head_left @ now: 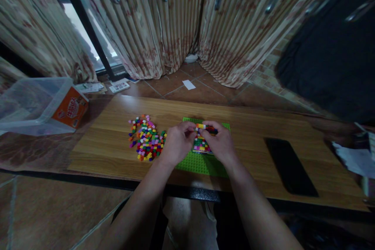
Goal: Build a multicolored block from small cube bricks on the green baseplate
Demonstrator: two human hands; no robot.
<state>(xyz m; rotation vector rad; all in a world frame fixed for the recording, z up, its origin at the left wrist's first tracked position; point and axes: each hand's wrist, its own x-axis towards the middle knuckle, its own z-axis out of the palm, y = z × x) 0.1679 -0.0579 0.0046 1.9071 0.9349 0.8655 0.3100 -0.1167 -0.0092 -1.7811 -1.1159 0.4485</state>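
Observation:
A green studded baseplate (202, 166) lies on the wooden tabletop in front of me. On it sits a low block of multicoloured toy bricks (201, 144), partly hidden by my hands. My left hand (178, 142) is over the plate's left side, its thumb and fingers pinched together at the left end of a row of small bricks (202, 125). Whatever is inside that pinch is hidden. My right hand (221, 144) reaches in from the right, with thumb and fingers closed around the same row. Left of the plate is a loose pile of small coloured bricks (149, 138).
A black flat slab (290, 166) lies on the right of the tabletop (249, 156). A clear plastic bin (35, 101) with an orange label stands at the left. Papers (120, 86) lie beyond the table, before striped curtains (164, 27). More papers (354, 158) are at the far right.

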